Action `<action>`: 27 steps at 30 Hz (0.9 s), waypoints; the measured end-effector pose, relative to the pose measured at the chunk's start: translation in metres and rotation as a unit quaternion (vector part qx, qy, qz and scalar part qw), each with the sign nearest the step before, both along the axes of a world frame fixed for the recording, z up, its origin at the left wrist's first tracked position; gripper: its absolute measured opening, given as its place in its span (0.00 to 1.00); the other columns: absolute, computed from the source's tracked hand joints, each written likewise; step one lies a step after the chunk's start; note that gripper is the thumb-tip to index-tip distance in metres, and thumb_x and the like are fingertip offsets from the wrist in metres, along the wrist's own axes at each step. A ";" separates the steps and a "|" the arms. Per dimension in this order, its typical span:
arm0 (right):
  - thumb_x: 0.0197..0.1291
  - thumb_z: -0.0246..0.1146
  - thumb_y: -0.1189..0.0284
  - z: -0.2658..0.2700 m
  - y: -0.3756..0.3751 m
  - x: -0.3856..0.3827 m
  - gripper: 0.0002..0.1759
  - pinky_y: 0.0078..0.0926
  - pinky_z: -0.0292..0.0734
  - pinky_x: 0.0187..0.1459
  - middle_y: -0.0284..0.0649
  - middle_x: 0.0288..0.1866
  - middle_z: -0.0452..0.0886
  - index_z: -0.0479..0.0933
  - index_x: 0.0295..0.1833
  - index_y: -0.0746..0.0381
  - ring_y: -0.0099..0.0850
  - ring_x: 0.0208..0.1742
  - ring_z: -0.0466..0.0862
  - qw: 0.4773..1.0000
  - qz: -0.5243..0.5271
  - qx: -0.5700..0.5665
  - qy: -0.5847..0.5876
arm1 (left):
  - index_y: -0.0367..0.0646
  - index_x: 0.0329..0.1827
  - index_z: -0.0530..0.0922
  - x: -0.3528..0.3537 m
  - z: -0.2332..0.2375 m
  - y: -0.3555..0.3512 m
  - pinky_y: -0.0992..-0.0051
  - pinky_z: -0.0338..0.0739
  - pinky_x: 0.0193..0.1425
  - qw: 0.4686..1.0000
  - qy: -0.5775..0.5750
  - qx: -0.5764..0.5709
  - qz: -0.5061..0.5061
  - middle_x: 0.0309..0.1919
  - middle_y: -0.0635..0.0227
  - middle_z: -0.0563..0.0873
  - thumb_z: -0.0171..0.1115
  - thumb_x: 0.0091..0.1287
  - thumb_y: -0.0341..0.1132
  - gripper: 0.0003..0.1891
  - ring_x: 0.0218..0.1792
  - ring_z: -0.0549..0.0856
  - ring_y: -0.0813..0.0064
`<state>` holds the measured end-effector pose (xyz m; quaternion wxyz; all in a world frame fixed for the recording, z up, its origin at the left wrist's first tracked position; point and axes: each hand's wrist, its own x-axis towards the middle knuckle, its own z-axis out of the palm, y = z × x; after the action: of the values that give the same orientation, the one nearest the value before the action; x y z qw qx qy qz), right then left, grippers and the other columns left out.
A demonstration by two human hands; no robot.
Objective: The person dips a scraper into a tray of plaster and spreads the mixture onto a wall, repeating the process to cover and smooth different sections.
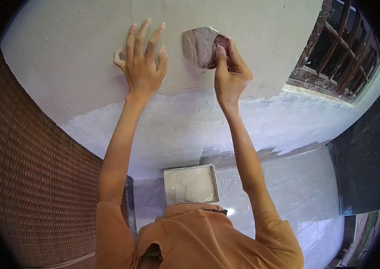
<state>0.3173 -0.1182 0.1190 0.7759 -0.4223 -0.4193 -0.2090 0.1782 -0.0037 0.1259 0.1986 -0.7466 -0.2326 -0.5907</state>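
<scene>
My right hand (233,76) grips the dark red handle of a putty knife (202,47), thumb pressed on its near side. The wide blade, smeared with grey-white filler, lies on or very close to the wall (82,58). To its left, my left hand (144,67) is spread out against or just off the wall, fingers apart, with white filler on the fingertips. Nothing is in it. The wall is greyish on its upper part, and a rough-edged, whiter band runs below both hands.
Below, a shallow tray (192,184) of white filler rests on the tiled floor (284,188). A woven brown panel (42,179) stands along the left. At upper right is a barred window (340,49). Dark sheeting (364,152) hangs at the right.
</scene>
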 end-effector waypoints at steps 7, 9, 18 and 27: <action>0.67 0.60 0.77 0.014 -0.021 0.022 0.18 0.25 0.78 0.54 0.46 0.51 0.83 0.74 0.60 0.73 0.28 0.48 0.83 0.998 -0.005 0.051 0.045 | 0.67 0.70 0.68 -0.002 0.001 0.004 0.52 0.50 0.62 1.000 -0.008 0.001 -0.023 0.73 0.78 0.66 0.53 0.65 0.41 0.27 0.73 0.62 0.69; 0.66 0.62 0.76 0.012 -0.013 -0.004 0.19 0.23 0.77 0.53 0.46 0.50 0.84 0.74 0.60 0.74 0.27 0.49 0.82 0.998 0.046 -0.024 0.031 | 0.67 0.70 0.68 0.000 0.000 0.005 0.52 0.50 0.62 0.999 -0.013 0.001 -0.030 0.72 0.78 0.66 0.53 0.66 0.41 0.26 0.73 0.62 0.69; 0.67 0.60 0.77 0.017 -0.018 0.014 0.17 0.22 0.79 0.45 0.46 0.45 0.86 0.77 0.58 0.72 0.25 0.42 0.83 0.996 -0.013 0.079 0.045 | 0.61 0.71 0.67 -0.001 0.001 0.004 0.60 0.50 0.64 1.000 -0.007 0.009 -0.011 0.72 0.77 0.67 0.52 0.66 0.41 0.27 0.74 0.61 0.70; 0.67 0.59 0.77 0.012 -0.028 0.020 0.16 0.24 0.80 0.49 0.45 0.50 0.84 0.76 0.58 0.72 0.28 0.47 0.83 0.994 -0.023 0.076 0.080 | 0.62 0.71 0.67 -0.002 0.001 0.009 0.60 0.50 0.62 1.000 -0.008 0.023 -0.005 0.72 0.77 0.67 0.52 0.66 0.40 0.27 0.74 0.61 0.70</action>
<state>0.3370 -0.1463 0.1314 0.8320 -0.3869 -0.3288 -0.2236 0.1759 0.0058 0.1272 0.2109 -0.7381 -0.2166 -0.6032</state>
